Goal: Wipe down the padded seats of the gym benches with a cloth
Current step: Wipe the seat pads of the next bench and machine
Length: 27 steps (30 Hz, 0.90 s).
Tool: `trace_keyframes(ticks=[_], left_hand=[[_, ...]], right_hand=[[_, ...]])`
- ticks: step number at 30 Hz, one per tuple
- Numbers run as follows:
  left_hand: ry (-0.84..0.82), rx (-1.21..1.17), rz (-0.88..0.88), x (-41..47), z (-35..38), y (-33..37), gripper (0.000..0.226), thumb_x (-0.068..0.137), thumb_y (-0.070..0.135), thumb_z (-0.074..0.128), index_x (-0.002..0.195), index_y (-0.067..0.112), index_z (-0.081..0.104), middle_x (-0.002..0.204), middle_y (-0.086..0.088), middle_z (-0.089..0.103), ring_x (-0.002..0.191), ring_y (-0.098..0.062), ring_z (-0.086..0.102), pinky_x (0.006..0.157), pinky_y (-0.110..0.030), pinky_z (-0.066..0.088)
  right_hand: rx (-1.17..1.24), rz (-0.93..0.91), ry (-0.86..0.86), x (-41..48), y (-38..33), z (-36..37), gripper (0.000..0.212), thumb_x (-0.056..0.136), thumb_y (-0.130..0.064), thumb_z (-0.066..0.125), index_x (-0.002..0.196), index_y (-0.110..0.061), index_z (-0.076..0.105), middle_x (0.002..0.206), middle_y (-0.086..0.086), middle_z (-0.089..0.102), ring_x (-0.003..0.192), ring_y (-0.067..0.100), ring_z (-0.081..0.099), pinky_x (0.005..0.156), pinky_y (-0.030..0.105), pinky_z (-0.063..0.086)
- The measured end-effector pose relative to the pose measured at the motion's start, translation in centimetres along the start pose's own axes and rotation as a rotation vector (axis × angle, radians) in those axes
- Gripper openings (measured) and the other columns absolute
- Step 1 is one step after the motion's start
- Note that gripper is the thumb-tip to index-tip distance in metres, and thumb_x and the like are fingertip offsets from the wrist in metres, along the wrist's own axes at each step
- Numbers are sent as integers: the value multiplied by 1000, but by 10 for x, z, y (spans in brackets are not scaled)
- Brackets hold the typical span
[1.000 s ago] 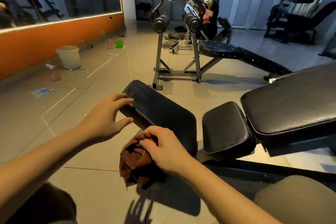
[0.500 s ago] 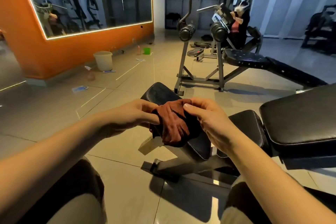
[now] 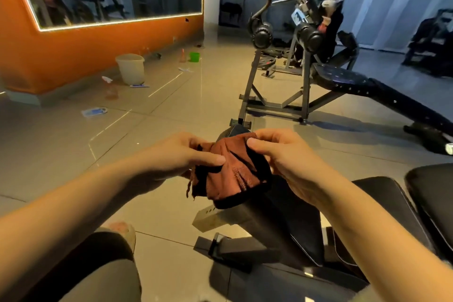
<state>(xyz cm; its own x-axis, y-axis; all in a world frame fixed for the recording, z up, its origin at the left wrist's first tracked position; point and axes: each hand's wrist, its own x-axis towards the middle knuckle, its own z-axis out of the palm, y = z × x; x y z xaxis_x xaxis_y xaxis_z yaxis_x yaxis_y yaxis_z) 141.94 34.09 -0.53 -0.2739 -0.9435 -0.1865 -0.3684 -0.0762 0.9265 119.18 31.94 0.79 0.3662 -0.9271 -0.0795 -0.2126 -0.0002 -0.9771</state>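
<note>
Both my grips on rust-brown cloth [image 3: 230, 171], bunched, at centre of view. Left grip [image 3: 181, 157] pinches its 9 o'clock edge, thumb on top. Right grip [image 3: 289, 162] clutches its 3 o'clock side, fingers curled over top. Cloth over black seat pad [image 3: 282, 218]; cannot tell if touching. Pale bucket [image 3: 130, 67] on floor at 10 o'clock. Second bench [image 3: 348, 81] at 2 o'clock.

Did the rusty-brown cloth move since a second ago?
Yes, upward. Before, the rusty-brown cloth hung low at the edge of the black padded bench seat. Now the left hand and right hand hold it raised over that seat.
</note>
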Motion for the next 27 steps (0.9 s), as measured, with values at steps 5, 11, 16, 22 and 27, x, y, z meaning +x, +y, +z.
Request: trace_keyframes(ticks=[5,11,16,22,27], left_hand=[[-51,-6,46,22,-40,15,37,79,32,71,108,10,73,102,-9,77,92,-21,73,84,-35,52],[-237,85,85,50,-93,8,35,86,25,70,119,14,72,110,-11,75,103,-29,72,90,-41,55],[-487,112,35,73,-114,6,41,90,26,73,123,4,66,118,-13,72,110,-29,69,96,-40,58],[-421,-76,90,98,-112,15,48,82,28,75,118,-3,66,115,-16,72,106,-30,69,97,-43,54],[-398,-209,91,95,-115,12,40,78,24,76,114,8,74,112,-9,76,108,-27,70,93,-39,54]], right_hand=[[48,-33,25,20,-1,15,16,90,-20,72,104,-14,72,85,-2,77,79,8,75,65,17,55],[203,65,11,37,-6,30,32,88,-15,69,120,-10,71,112,11,76,102,28,73,84,33,61],[159,105,104,56,-13,48,26,91,-9,70,116,-7,66,104,17,75,93,27,72,82,35,58],[269,124,337,47,-15,62,59,78,-29,82,127,-2,65,118,14,73,107,29,71,83,33,59],[418,30,598,40,-13,92,47,79,-4,76,125,-3,66,117,15,74,108,33,71,87,35,58]])
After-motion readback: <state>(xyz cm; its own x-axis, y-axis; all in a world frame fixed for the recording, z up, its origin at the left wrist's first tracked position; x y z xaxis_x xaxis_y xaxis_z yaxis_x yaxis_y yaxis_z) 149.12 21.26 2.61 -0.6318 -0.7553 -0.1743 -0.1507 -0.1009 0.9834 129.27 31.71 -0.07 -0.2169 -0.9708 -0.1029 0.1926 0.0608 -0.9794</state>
